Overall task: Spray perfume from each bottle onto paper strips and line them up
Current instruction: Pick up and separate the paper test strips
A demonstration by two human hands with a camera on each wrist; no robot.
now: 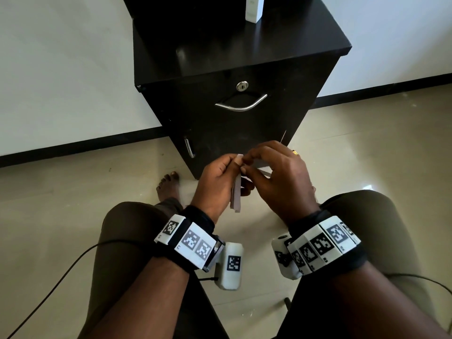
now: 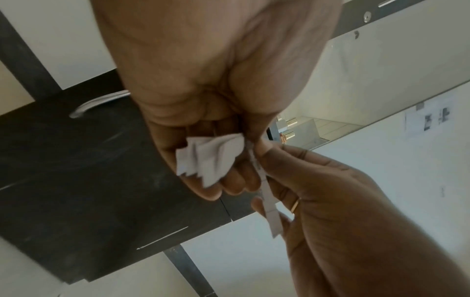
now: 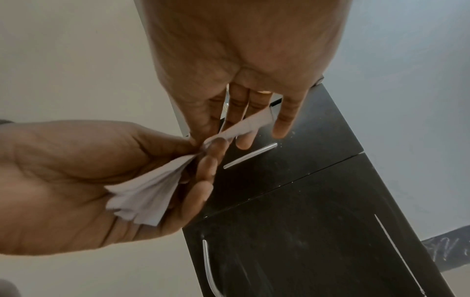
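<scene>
My left hand (image 1: pixel 220 177) grips a bundle of several white paper strips (image 1: pixel 236 194) above my knees; the bundle fans out in my palm in the left wrist view (image 2: pixel 206 158) and in the right wrist view (image 3: pixel 147 197). My right hand (image 1: pixel 274 172) pinches one single strip (image 3: pixel 244 126) by its end between thumb and forefinger, right at the top of the bundle. That strip runs along my right fingers (image 2: pixel 269 207). A white box (image 1: pixel 254 8), partly cut off, stands at the back of the cabinet top. No bottle shows.
A black cabinet (image 1: pixel 244 52) stands in front of me with a bare glossy top, a lock, a curved metal drawer handle (image 1: pixel 241 104) and a lower door handle (image 1: pixel 188 148). Beige tiled floor (image 1: pixel 73 192) lies around it. My bare foot (image 1: pixel 168 187) rests by its base. Cables trail from both wristbands.
</scene>
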